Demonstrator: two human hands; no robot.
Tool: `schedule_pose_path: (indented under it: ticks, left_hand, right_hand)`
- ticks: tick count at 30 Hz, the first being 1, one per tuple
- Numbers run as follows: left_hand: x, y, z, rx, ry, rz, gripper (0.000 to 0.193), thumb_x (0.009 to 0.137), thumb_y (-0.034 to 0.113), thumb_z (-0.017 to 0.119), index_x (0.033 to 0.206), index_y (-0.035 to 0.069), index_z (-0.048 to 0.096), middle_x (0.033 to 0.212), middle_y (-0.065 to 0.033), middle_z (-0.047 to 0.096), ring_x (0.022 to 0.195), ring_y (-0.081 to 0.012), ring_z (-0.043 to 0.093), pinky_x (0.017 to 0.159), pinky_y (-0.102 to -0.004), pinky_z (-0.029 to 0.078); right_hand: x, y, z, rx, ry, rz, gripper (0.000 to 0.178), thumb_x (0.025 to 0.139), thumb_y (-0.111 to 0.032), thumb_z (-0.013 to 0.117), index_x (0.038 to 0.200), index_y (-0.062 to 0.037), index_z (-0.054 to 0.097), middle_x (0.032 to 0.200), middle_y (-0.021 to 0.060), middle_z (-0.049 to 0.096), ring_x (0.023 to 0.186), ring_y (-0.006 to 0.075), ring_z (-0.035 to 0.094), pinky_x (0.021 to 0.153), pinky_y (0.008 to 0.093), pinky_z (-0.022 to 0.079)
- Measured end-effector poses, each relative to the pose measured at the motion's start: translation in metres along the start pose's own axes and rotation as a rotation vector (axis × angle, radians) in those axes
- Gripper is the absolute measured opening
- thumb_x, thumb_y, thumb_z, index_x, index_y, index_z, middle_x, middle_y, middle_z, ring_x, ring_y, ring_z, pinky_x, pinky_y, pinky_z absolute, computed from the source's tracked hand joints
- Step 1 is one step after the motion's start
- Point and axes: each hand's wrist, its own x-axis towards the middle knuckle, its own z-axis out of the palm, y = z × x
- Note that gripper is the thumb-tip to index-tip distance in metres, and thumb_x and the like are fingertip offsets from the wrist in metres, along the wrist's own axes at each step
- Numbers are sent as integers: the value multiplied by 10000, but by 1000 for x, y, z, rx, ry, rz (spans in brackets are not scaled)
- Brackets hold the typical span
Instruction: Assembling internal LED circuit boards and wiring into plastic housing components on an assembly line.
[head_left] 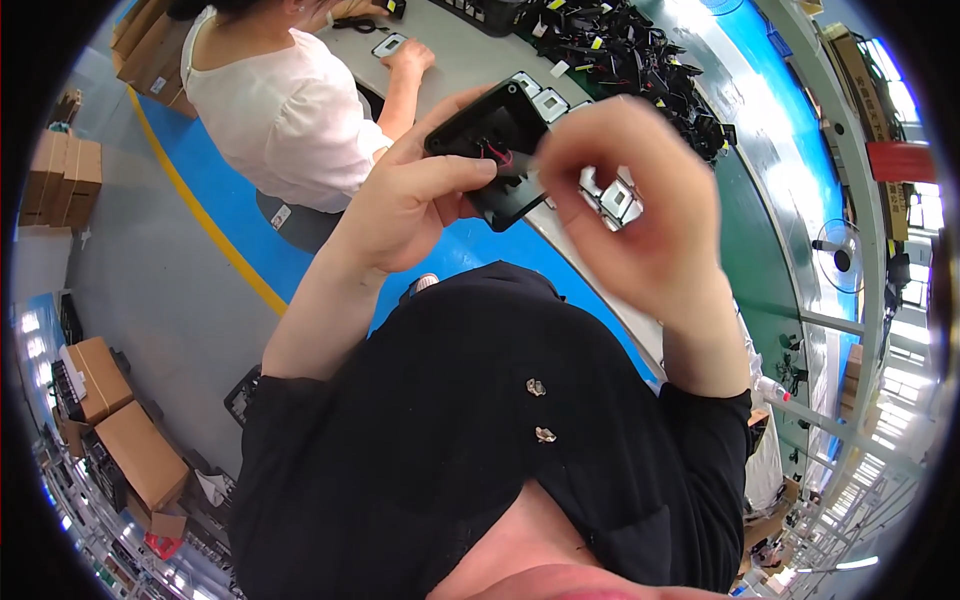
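Note:
In my left hand [425, 185] is a black plastic housing [480, 140], tilted, its hollow inside facing me. The thumb presses over its near edge, and the other fingers wrap behind. Thin red and dark wires [500, 155] show inside the housing. My right hand [650, 190] is at the housing's right edge, blurred, with thumb and fingers curled together in a ring. Whatever lies between those fingertips is too smeared to name. Several white and silver framed parts [548, 103] lie on the table behind the housing, and more framed parts [618, 203] show through the ring of my right hand.
A co-worker in a white top [290, 110] sits at the left, one hand [408, 60] by a pale framed part [389, 45] on the grey table [450, 50]. A heap of black cabled parts [630, 60] covers the far right. Cardboard boxes [140, 450] stand on the left floor.

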Motion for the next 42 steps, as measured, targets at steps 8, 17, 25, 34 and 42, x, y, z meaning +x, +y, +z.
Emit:
schedule_pose_path:
  ticks: [8, 17, 25, 34, 42]
  left_hand:
    - [-10, 9, 5, 168, 145, 32, 506, 820, 35, 467, 1311, -26, 360, 1227, -103, 495, 1085, -167, 521, 877, -299, 450]
    - [9, 7, 11, 154, 222, 260, 310, 862, 71, 551, 1156, 10, 473, 942, -35, 565, 820, -72, 557, 697, -206, 479]
    - [14, 0, 15, 265, 293, 464, 273, 843, 17, 557, 1113, 14, 513, 932, -20, 563, 835, -67, 542, 745, -203, 448]
    - [-3, -1, 22, 507, 283, 567, 349, 815, -28, 525, 1162, -8, 489, 1056, -79, 529, 915, -101, 527, 805, -237, 437]
    - [-27, 2, 25, 299, -10, 486, 596, 734, 2, 480, 1299, -49, 301, 1142, -93, 473, 1013, -118, 482, 864, -257, 404]
  right_hand:
    - [-7, 29, 0, -72, 63, 235, 247, 743, 27, 556, 962, -60, 632, 873, 59, 582, 735, 134, 554, 638, 216, 437]
    - [3, 27, -11, -334, -77, -52, 282, 665, -44, 697, 933, -72, 615, 899, 63, 593, 813, 253, 583, 681, 334, 481]
    - [7, 11, -12, -368, -53, -165, 286, 628, -7, 679, 901, -70, 625, 856, 59, 579, 760, 227, 578, 640, 316, 469]
    - [2, -7, 3, -378, 59, -153, 309, 618, -10, 729, 920, -63, 690, 864, 81, 621, 762, 205, 593, 625, 285, 462]
    - [0, -16, 13, -378, 135, -207, 334, 588, 0, 714, 917, -56, 698, 895, 95, 621, 785, 218, 603, 685, 295, 482]
